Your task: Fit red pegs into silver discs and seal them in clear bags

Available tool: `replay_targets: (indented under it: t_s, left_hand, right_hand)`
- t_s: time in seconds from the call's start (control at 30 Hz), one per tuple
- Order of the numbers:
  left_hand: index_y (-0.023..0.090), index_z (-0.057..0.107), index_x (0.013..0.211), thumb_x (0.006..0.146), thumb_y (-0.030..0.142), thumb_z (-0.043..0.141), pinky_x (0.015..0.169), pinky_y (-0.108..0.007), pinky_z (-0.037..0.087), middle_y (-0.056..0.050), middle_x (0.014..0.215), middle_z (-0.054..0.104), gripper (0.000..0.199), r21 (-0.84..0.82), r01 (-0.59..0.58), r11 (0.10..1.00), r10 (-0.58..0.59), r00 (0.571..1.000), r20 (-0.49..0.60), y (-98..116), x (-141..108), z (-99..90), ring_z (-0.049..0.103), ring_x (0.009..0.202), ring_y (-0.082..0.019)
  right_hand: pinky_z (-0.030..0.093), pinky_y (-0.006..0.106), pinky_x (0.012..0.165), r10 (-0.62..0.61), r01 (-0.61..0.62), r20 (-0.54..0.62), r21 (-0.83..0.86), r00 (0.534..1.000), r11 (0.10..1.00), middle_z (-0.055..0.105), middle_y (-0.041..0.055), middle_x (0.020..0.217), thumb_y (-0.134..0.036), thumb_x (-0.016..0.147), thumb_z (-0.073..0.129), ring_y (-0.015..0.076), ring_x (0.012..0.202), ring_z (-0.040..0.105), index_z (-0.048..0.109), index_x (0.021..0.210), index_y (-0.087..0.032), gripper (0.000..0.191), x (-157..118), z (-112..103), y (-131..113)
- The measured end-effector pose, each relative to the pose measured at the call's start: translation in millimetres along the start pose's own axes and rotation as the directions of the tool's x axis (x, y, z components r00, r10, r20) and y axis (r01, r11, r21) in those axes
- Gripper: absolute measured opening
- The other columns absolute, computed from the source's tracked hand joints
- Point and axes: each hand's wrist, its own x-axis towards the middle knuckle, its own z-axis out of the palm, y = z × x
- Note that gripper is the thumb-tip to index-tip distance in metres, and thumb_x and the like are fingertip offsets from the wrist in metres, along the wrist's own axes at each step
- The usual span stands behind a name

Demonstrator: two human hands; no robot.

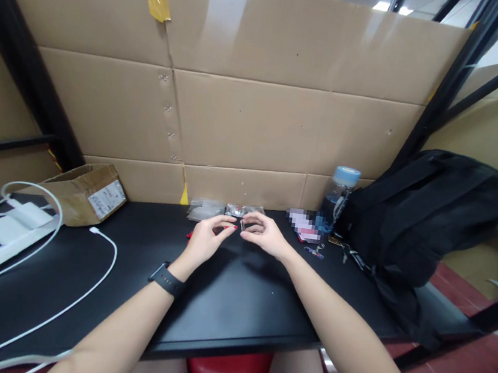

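Fingers (252, 236) pinch on both sides: left hand (204, 240) clamping a small red piece (235, 227), right hand (269, 237) a shiny bit (242, 225), tips nearly meeting!

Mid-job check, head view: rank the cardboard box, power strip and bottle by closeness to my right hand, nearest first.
Measured from the right hand:
1. Bottle: to its right, beside the backpack.
2. Cardboard box: to its left, at the back of the table.
3. Power strip: far left.
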Motion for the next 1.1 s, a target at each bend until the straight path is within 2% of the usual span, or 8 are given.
replay_targets:
  t_s: [0.1,0.2,0.33,0.67,0.8,0.87,1.0,1.1]
  left_hand:
    - [0.018,0.075,0.098,0.089,0.039,0.067,0.088,-0.035,0.055,-0.008,0.099,0.079,0.024,-0.018,0.014,1.000,-0.014,1.000,-0.008,2,-1,1.9,0.075,0.092,-0.025]
    - [0.020,0.073,0.091,0.093,0.039,0.062,0.086,-0.034,0.054,-0.005,0.095,0.077,0.023,0.050,-0.036,0.998,0.035,0.999,0.013,2,-1,3.4,0.072,0.089,-0.023]
    - [0.019,0.071,0.088,0.093,0.035,0.060,0.092,-0.033,0.052,-0.007,0.102,0.068,0.020,0.144,-0.102,0.984,0.105,0.994,-0.016,0,-1,6.5,0.066,0.100,-0.023]
    - [0.019,0.071,0.089,0.094,0.030,0.059,0.092,-0.032,0.052,-0.007,0.106,0.059,0.017,0.115,-0.059,0.992,0.067,0.995,-0.070,-9,-1,13.5,0.062,0.104,-0.022]
    - [0.021,0.072,0.090,0.092,0.031,0.062,0.102,-0.036,0.047,-0.006,0.108,0.059,0.014,0.166,-0.043,0.985,0.062,0.992,-0.114,-6,-2,11.8,0.061,0.108,-0.023]
    - [0.022,0.073,0.090,0.093,0.032,0.063,0.104,-0.037,0.046,-0.006,0.108,0.059,0.014,0.191,-0.041,0.981,0.064,0.991,-0.118,-5,-2,11.4,0.061,0.109,-0.023]
    - [0.020,0.072,0.088,0.093,0.034,0.062,0.100,-0.034,0.047,-0.006,0.106,0.060,0.018,0.173,-0.085,0.981,0.097,0.993,-0.065,-5,-2,12.9,0.063,0.102,-0.022]
    - [0.020,0.074,0.095,0.099,0.036,0.052,0.101,-0.034,0.047,-0.007,0.107,0.061,0.027,0.206,-0.102,0.973,0.115,0.992,-0.051,-7,3,5.9,0.063,0.105,-0.022]
  right_hand:
    - [0.060,0.037,0.089,-0.006,0.006,-0.002,0.023,1.000,1.000,0.070,0.0075,0.120,-0.031,0.065,0.090,0.0172,0.088,0.073,0.065,0.111,-0.024,0.053,-1,5,0]
    - [0.059,0.036,0.088,-0.029,0.029,-0.013,0.013,1.000,0.999,0.071,0.0078,0.119,-0.031,0.066,0.090,0.0182,0.091,0.073,0.066,0.110,-0.023,0.051,-2,10,-2]
    - [0.060,0.037,0.087,-0.052,0.052,-0.023,0.002,0.998,0.999,0.073,0.0082,0.112,-0.032,0.065,0.090,0.0205,0.096,0.073,0.066,0.108,-0.022,0.050,-3,16,-4]
    - [0.059,0.036,0.082,-0.094,0.092,-0.031,-0.068,0.995,0.993,0.074,0.0095,0.114,-0.041,0.064,0.092,0.0232,0.097,0.072,0.065,0.097,-0.021,0.047,-4,21,-5]
    - [0.056,0.033,0.077,-0.080,0.079,0.001,-0.192,0.997,0.978,0.072,0.0044,0.094,-0.058,0.087,0.070,0.0201,0.087,0.069,0.066,0.092,-0.021,0.037,-5,20,-7]
    - [0.055,0.032,0.076,-0.094,0.101,0.036,-0.282,0.995,0.954,0.069,0.0042,0.095,-0.060,0.096,0.053,0.0198,0.089,0.066,0.066,0.091,-0.022,0.041,-5,20,-8]
    - [0.052,0.034,0.089,-0.185,0.198,0.071,-0.342,0.980,0.919,0.066,0.0067,0.111,-0.051,0.098,0.055,0.0221,0.105,0.063,0.066,0.085,-0.022,0.034,-3,19,-8]
    - [0.050,0.035,0.094,-0.149,0.156,0.048,-0.386,0.988,0.909,0.065,0.0079,0.116,-0.039,0.095,0.058,0.0224,0.112,0.062,0.068,0.082,-0.021,0.025,-1,14,-6]
